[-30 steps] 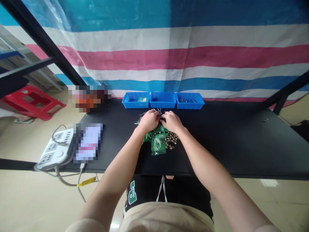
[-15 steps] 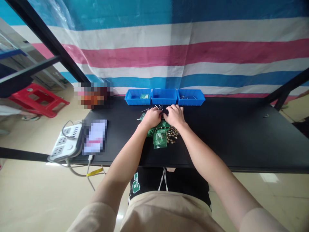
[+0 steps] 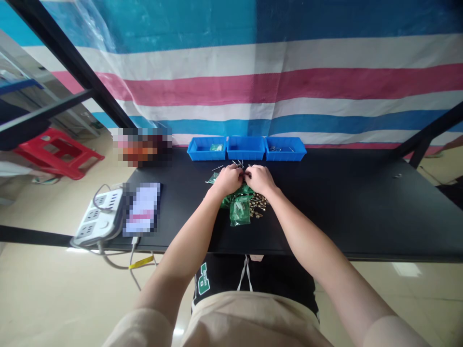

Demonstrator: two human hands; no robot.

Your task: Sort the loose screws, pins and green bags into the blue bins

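Observation:
My left hand [image 3: 230, 179] and my right hand [image 3: 259, 178] meet above a pile on the black table, fingers curled in and almost touching. What they pinch, if anything, is too small and hidden to name. Under and in front of them lie green plastic packets [image 3: 240, 211] with small pale pieces inside. Brass-coloured metal parts [image 3: 257, 205] are heaped beside the packets, close to my right wrist. Thin silvery pins [image 3: 238, 164] stick out just beyond my fingers.
Behind the pile stand three blue bins: left [image 3: 207, 155] with a green packet, middle [image 3: 246, 155], right [image 3: 285, 156] with thin metal pieces. A power strip [image 3: 99, 217] and a blurred-out phone [image 3: 143, 209] lie left on the black table [image 3: 343, 207]. Small metal bits [image 3: 397, 176] lie far right.
My right hand's fingers have drawn in from a more spread pose and moved closer to my left hand. The whole view has shifted slightly.

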